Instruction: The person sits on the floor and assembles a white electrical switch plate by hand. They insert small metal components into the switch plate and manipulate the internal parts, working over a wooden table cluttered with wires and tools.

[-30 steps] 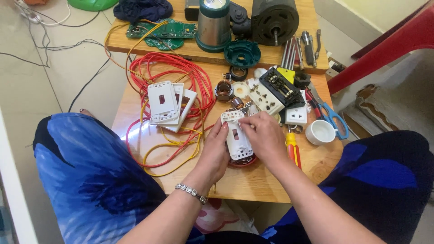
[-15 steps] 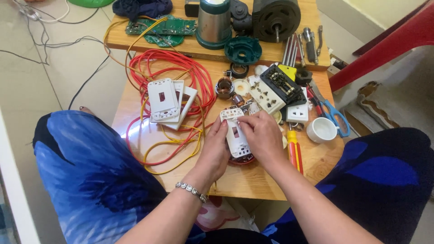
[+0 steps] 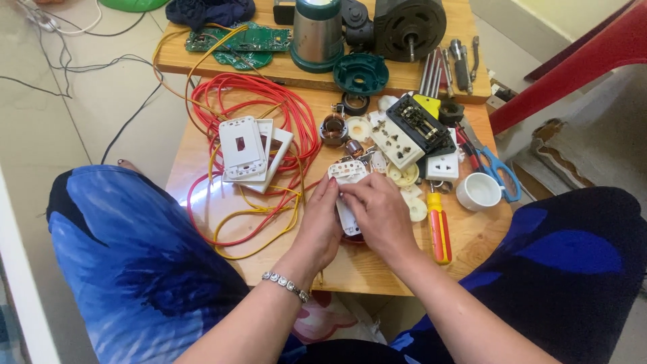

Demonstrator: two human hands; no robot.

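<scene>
Both hands meet over a white electrical switch module [image 3: 346,174] at the middle of a small wooden table [image 3: 377,266]. My left hand [image 3: 319,217] grips its left side, thumb and fingers up by the top edge. My right hand [image 3: 379,211] covers the lower part of the module from the right, fingers curled on it. A bracelet sits on my left wrist. Most of the module's body is hidden under my right hand.
Red and yellow wires [image 3: 259,128] coil on the left around stacked white switch plates [image 3: 246,149]. A yellow-red screwdriver [image 3: 438,226], white socket parts [image 3: 441,166], a white cup [image 3: 478,191] and blue scissors [image 3: 499,172] lie right. A motor [image 3: 411,27], blender base [image 3: 317,34] and circuit boards [image 3: 236,44] sit behind.
My right hand has slid further over the module, covering more of it. The view has shifted slightly; the module stays in the same spot.
</scene>
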